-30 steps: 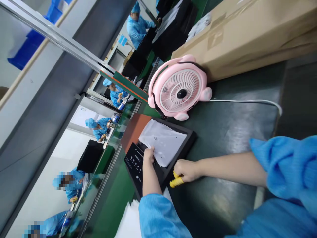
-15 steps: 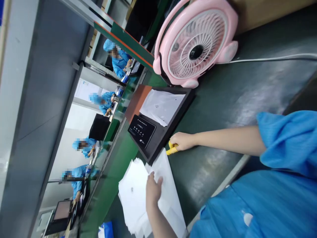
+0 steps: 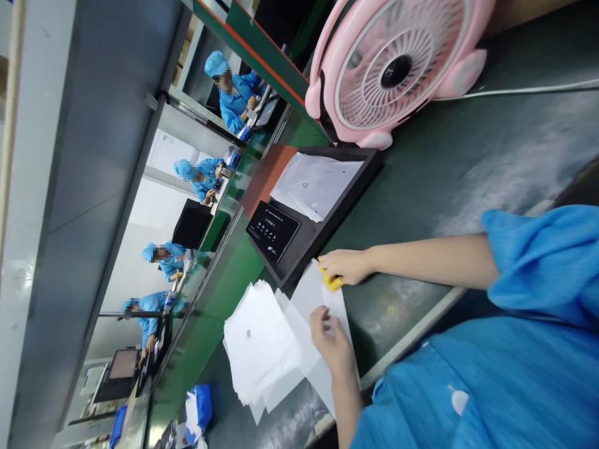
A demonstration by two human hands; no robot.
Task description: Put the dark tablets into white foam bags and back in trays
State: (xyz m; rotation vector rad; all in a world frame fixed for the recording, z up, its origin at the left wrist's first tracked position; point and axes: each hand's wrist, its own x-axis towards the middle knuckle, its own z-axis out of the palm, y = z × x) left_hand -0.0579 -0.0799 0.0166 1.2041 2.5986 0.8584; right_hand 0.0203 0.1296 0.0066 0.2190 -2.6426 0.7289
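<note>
My right hand (image 3: 345, 267), with yellow covers on its fingers, reaches from the body's side to the upper end of a thin white plastic sheet (image 3: 306, 293). Its fingers are bent down at the sheet's edge and appear to grip it. Over the same sheet is my left hand (image 3: 333, 340), fingers loosely curled and apart, with nothing seen in them. A stack of white sheets (image 3: 257, 349), printed with a small mark, lies beyond the left hand. Close to the right hand's fingertips stands a shallow black box (image 3: 306, 252) holding a white plastic bag (image 3: 311, 182) and a black phone-like device (image 3: 272, 231).
A pink fan (image 3: 397, 72) stands past the box, its white cord (image 3: 524, 90) running along the green worktop (image 3: 435, 168). A brown panel (image 3: 266, 178) lies at the box's far side. A blue packet (image 3: 200, 405) sits beyond the stack. Several co-workers in blue work across the line.
My left hand has moved off the stack toward my body, fingers now more curled. The sheet under it has shifted away from the stack. My right hand's fingers now lie over the sheet's edge.
</note>
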